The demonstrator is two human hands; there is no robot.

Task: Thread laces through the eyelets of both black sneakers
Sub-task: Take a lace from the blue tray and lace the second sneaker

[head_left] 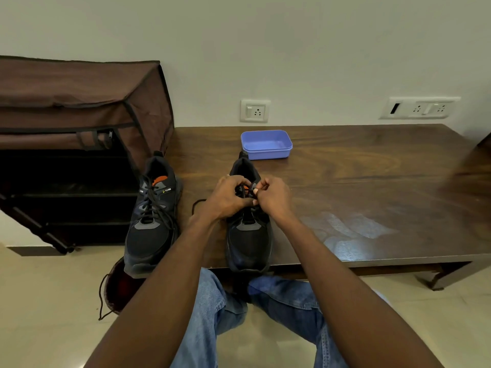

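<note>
You were working on the right sneaker (248, 235), which stood on the bench (372, 181) near its front edge, with its toe pointing at you. The left sneaker (152, 216) stood beside it at the bench's left end, and its lace (156, 205) already crossed through its eyelets, so I think that one was done, with a loose end hanging down to the floor.

Your left hand (225, 197) was curled over the top of the right sneaker, near the tongue. Its grip was closed round the shoe's lace (240, 191) there. Your right hand (273, 196) was right next to it, with finger and thumb pinched tight on the lace end. The two hands were nearly touching. Both arms reached straight out from you, with the wrists bent down a little.

It looked like you were at the top eyelets, so this shoe seemed almost finished. To do this step well, you needed to hold the eyelet flap steady with the left hand, push the stiff tip through the hole, then pull the slack gently so both sides stayed even. I could not see the eyelet itself, because your fingers hid it.

A blue box (266, 144) sat just behind the shoe.
</note>
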